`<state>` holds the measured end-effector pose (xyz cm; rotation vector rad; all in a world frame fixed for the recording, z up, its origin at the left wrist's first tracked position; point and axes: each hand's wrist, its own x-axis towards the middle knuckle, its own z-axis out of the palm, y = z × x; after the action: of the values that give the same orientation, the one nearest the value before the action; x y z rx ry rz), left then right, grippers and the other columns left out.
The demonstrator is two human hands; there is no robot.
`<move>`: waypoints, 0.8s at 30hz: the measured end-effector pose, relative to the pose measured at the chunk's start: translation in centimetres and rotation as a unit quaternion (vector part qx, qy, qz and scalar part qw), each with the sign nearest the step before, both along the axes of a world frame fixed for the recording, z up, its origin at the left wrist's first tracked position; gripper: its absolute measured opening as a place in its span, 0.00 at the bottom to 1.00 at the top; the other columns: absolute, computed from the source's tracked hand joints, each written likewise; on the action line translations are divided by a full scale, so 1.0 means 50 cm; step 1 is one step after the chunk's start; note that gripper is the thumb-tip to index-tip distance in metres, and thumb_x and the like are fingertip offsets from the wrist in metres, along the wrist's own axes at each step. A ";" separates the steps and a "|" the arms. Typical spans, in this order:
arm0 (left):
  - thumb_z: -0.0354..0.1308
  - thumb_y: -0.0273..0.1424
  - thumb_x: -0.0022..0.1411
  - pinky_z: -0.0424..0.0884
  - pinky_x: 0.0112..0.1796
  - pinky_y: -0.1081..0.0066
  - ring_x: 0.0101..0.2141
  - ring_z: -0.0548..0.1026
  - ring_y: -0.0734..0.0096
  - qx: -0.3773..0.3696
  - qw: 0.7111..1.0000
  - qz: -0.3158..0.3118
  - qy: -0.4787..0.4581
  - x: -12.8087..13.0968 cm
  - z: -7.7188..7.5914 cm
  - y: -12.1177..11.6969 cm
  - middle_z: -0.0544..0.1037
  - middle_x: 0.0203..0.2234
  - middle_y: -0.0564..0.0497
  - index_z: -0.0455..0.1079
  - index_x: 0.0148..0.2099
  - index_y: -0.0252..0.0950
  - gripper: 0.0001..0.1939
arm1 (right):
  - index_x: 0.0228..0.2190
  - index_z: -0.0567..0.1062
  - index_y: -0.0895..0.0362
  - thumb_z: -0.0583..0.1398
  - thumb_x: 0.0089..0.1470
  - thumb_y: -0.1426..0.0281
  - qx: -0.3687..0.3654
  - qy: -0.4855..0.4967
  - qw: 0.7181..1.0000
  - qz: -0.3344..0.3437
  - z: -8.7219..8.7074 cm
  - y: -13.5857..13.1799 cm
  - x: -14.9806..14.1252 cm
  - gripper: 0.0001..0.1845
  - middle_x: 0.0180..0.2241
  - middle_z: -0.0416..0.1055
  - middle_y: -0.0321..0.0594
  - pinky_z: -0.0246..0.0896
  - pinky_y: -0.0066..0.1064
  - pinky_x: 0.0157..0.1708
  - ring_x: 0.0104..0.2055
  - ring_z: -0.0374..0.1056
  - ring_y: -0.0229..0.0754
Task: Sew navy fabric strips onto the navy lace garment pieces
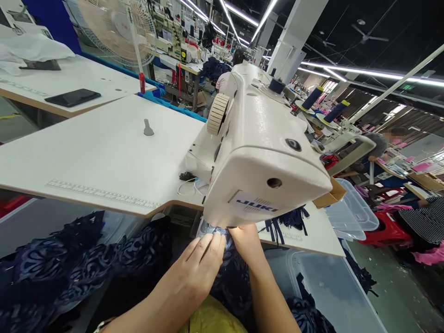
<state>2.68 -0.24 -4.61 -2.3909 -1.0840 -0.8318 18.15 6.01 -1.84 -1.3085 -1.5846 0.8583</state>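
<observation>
A white JUKI sewing machine (239,180) stands in front of me, its head hiding the needle area. My left hand (204,259) is closed, fingers together and bent over navy patterned lace fabric (232,277) just below the machine head. My right hand (247,240) reaches in beside it at the fabric's right edge; its fingers are hidden under the head. From there the fabric hangs down between my forearms toward my lap. Navy strips (289,222) lie on the table to the right of my right hand.
Left of the machine, the white table (104,134) carries a grey piece (148,127) and a printed ruler. More navy lace (86,259) is heaped at lower left. A clear plastic bin (333,277) stands at lower right. A phone (72,97) and a fan (118,27) are farther off.
</observation>
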 end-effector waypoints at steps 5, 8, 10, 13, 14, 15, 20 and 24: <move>0.54 0.25 0.61 0.61 0.52 0.60 0.48 0.70 0.56 0.017 0.999 0.038 0.015 0.014 0.002 0.000 0.75 0.49 0.42 0.67 0.55 0.26 0.20 | 0.37 0.80 0.56 0.54 0.52 0.72 0.036 -0.028 0.999 0.027 0.013 0.014 -0.003 0.15 0.36 0.78 0.42 0.61 0.37 0.52 0.46 0.70 0.47; 0.55 0.25 0.61 0.61 0.51 0.60 0.48 0.71 0.56 0.019 0.998 0.050 0.015 0.019 0.003 0.001 0.75 0.48 0.42 0.68 0.54 0.27 0.19 | 0.38 0.80 0.55 0.53 0.54 0.69 0.068 -0.086 0.993 0.031 0.007 0.021 0.003 0.17 0.37 0.78 0.43 0.59 0.40 0.55 0.49 0.69 0.48; 0.54 0.26 0.61 0.61 0.52 0.60 0.48 0.71 0.56 0.015 0.998 0.056 0.014 0.022 0.002 0.000 0.75 0.48 0.42 0.68 0.54 0.27 0.19 | 0.40 0.80 0.55 0.52 0.54 0.69 0.083 -0.126 0.988 0.043 0.000 0.024 0.009 0.18 0.39 0.78 0.43 0.58 0.40 0.56 0.51 0.68 0.48; 0.53 0.26 0.61 0.60 0.53 0.60 0.49 0.70 0.57 0.008 0.998 0.066 0.014 0.026 -0.003 -0.003 0.75 0.49 0.42 0.67 0.55 0.27 0.19 | 0.43 0.78 0.54 0.52 0.54 0.69 0.085 -0.150 0.984 0.043 -0.009 0.026 0.014 0.19 0.41 0.78 0.42 0.57 0.39 0.57 0.53 0.67 0.47; 0.53 0.26 0.62 0.59 0.53 0.60 0.49 0.70 0.57 0.007 0.998 0.068 0.014 0.027 -0.005 -0.004 0.74 0.49 0.42 0.67 0.55 0.27 0.19 | 0.43 0.78 0.54 0.52 0.54 0.69 0.082 -0.149 0.985 0.044 -0.009 0.026 0.014 0.19 0.42 0.77 0.41 0.58 0.39 0.57 0.54 0.66 0.47; 0.53 0.26 0.62 0.59 0.53 0.60 0.49 0.70 0.57 0.006 0.998 0.069 0.015 0.027 -0.007 -0.005 0.74 0.49 0.42 0.66 0.55 0.27 0.19 | 0.44 0.78 0.54 0.52 0.54 0.69 0.078 -0.143 0.986 0.042 -0.009 0.026 0.013 0.19 0.43 0.77 0.41 0.58 0.39 0.57 0.54 0.66 0.47; 0.54 0.26 0.61 0.60 0.53 0.59 0.49 0.71 0.56 0.000 0.998 0.068 0.014 0.029 -0.010 -0.005 0.74 0.50 0.41 0.66 0.56 0.27 0.20 | 0.45 0.77 0.55 0.55 0.53 0.68 0.054 -0.091 0.994 0.018 0.001 0.024 0.004 0.19 0.44 0.77 0.42 0.59 0.40 0.56 0.54 0.66 0.48; 0.54 0.25 0.61 0.61 0.52 0.59 0.50 0.71 0.55 -0.004 0.998 0.067 0.017 0.030 -0.008 -0.004 0.74 0.51 0.40 0.66 0.56 0.26 0.20 | 0.44 0.77 0.54 0.56 0.51 0.69 0.048 -0.068 0.996 0.005 0.003 0.024 0.000 0.19 0.43 0.77 0.42 0.60 0.40 0.55 0.54 0.66 0.49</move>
<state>4.20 -0.41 -5.02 -2.3007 -1.2217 -0.7388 18.15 7.21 -1.68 -1.3145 -1.7177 0.7010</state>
